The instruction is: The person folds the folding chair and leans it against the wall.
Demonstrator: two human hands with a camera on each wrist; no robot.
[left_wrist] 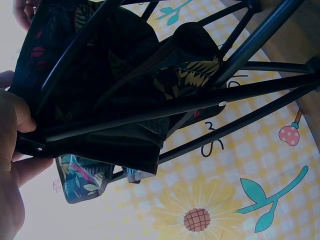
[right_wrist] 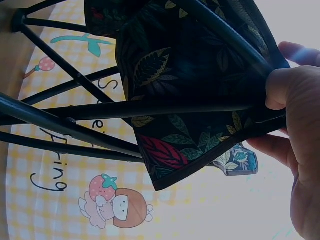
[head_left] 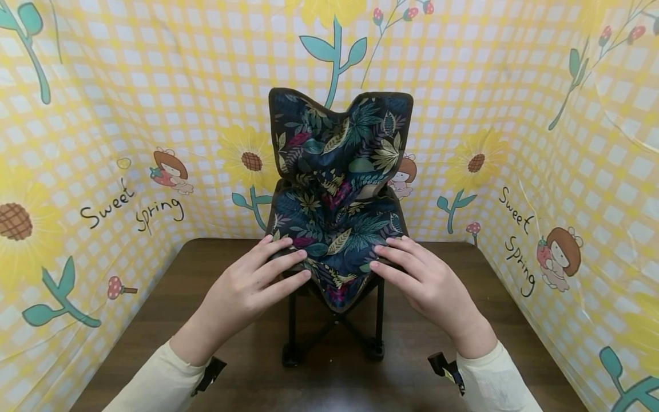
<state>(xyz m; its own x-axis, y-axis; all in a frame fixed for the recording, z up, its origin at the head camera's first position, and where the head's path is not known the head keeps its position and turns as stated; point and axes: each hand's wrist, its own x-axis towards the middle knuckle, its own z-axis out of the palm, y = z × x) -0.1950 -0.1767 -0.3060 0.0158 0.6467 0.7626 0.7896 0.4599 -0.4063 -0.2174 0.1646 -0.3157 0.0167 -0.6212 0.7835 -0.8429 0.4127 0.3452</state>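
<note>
A small folding camping chair (head_left: 337,229) with dark leaf-print fabric and black tube legs stands unfolded in the middle of the head view. My left hand (head_left: 252,283) grips the seat's front left corner, its fingers lying over the top of the fabric. At the front right corner, my right hand (head_left: 429,283) holds the seat the same way. From below, the left wrist view shows the left thumb and fingers (left_wrist: 20,112) around the corner joint. Likewise, the right wrist view has the right hand (right_wrist: 300,115) pinching its corner beside a leg tube.
The chair's feet rest on a brown wooden table (head_left: 226,355). Yellow checked cloth (head_left: 216,74) with flowers and cartoon figures hangs behind the table and along both sides. A black strap piece (head_left: 210,375) sits at the left cuff, another (head_left: 447,372) at the right.
</note>
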